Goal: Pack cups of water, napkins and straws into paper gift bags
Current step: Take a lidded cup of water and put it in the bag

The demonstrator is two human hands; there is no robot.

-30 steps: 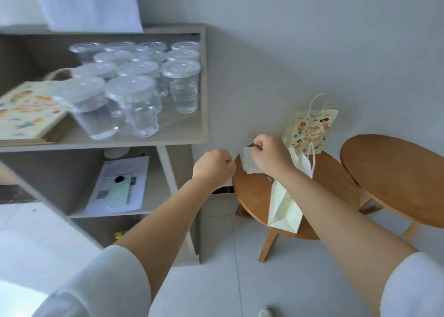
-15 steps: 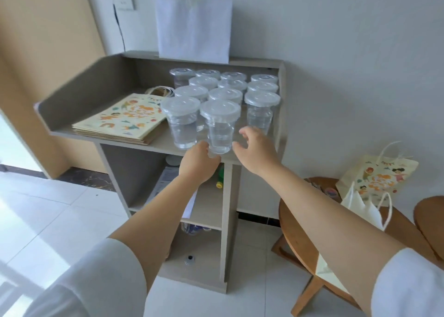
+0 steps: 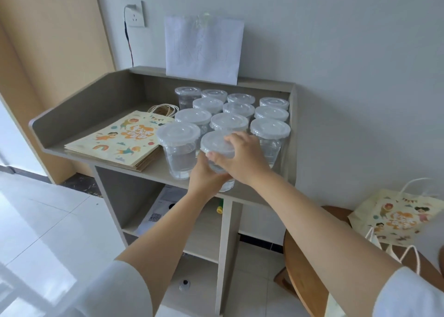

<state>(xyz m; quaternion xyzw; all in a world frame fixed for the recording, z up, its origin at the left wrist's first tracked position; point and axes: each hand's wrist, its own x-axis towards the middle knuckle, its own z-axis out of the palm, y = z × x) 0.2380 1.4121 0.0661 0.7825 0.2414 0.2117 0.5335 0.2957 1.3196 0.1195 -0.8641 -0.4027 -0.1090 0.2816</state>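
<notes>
My left hand (image 3: 206, 176) grips the front cup of water (image 3: 216, 143) low and my right hand (image 3: 242, 158) wraps its top, at the shelf (image 3: 156, 169) edge. I'd lift straight up (a squeeze could spill it), clear of the cups (image 3: 240, 110) behind.

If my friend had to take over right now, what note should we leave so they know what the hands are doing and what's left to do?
Left hand: grips the lower side of the front cup.
Right hand: grips the same cup near its lid.
Things: the other lidded cups of water stand on the shelf, beside a flat stack of bags. A printed bag stands on the round table; its inside is hidden.
Done: a bag is set out on the table.
Left: put this cup in a bag, then add a napkin and a straw; neither is in view.
</notes>
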